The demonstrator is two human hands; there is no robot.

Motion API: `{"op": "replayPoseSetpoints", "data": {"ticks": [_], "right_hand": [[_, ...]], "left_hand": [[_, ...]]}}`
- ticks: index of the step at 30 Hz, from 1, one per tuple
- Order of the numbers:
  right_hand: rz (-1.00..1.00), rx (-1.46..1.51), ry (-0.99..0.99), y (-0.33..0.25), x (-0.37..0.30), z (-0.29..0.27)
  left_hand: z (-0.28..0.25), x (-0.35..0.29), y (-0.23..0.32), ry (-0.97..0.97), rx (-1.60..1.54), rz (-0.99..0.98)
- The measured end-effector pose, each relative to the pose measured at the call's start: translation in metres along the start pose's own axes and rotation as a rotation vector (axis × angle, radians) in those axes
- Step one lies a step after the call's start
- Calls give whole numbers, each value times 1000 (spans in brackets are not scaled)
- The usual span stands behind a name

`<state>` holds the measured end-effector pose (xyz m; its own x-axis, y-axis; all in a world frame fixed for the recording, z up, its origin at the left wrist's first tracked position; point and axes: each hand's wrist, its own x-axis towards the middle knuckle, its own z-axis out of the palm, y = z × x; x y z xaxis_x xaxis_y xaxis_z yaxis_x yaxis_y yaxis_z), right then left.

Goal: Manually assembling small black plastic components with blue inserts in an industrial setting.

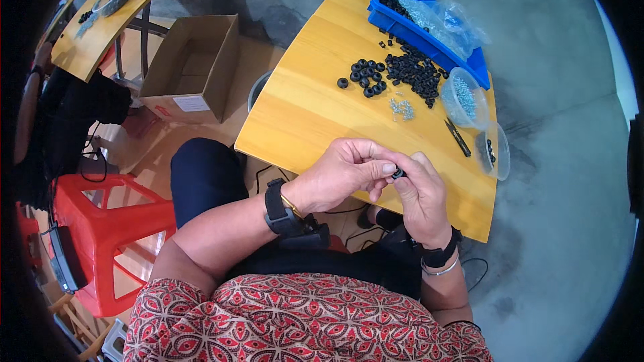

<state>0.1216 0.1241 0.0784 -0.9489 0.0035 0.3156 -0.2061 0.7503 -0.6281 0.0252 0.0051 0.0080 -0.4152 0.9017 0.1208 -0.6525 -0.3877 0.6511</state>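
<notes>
As loose beads and small parts lay spread across a yellow tabletop (302, 107), a person's left hand (349, 167) and right hand (424, 191) met over a small black piece (398, 173), well out from a blue bin (401, 25) on the wearer's side. The left hand was closed in a narrow pinch, its thumb on the piece; the right hand nipped it from the other side, also between thumb and finger. Fingers hid much of the piece, and whether either palm held anything more could not be told.

Nearest the bin's front wall lay a heap of black cylinders (412, 70). Round black beads (364, 82) sat out to the bin's near left, with tiny clear beads (402, 109) farther toward the wearer. A tub of pale blue beads (456, 117) stood just beside the bin's right end; a second clear tub (502, 164) and a slim dark tool (457, 137) were farther out on that side.

The likeliest mishap appeared to be a dropped piece: its smallness left fingertips little to grip, and a slip could have sent it rolling. A sleeveless forearm reaching binward might also have swept the loose beads together.
</notes>
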Motion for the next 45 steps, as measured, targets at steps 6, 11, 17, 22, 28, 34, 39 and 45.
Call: {"op": "replayPoseSetpoints", "data": {"ticks": [6,11,17,22,28,34,39,45], "right_hand": [[169,270,87,3,-6,-6],[300,457,215,8,-16,-5],[381,474,155,0,-19,-5],[376,432,179,0,-17,0],[353,353,152,-1,-16,-1],[314,253,111,5,-16,-2],[288,259,128,9,-18,-1],[296,359,153,8,-24,2]], "left_hand": [[9,1,10,-4,-137,-65],[10,-3,8,19,-188,-70],[9,-5,6,46,-195,-73],[10,-4,4,72,-152,-63],[11,-4,2,90,-36,-46],[10,-5,0,78,-126,-82],[10,-4,-1,94,-207,-151],[17,-3,1,197,-137,-208]]}}
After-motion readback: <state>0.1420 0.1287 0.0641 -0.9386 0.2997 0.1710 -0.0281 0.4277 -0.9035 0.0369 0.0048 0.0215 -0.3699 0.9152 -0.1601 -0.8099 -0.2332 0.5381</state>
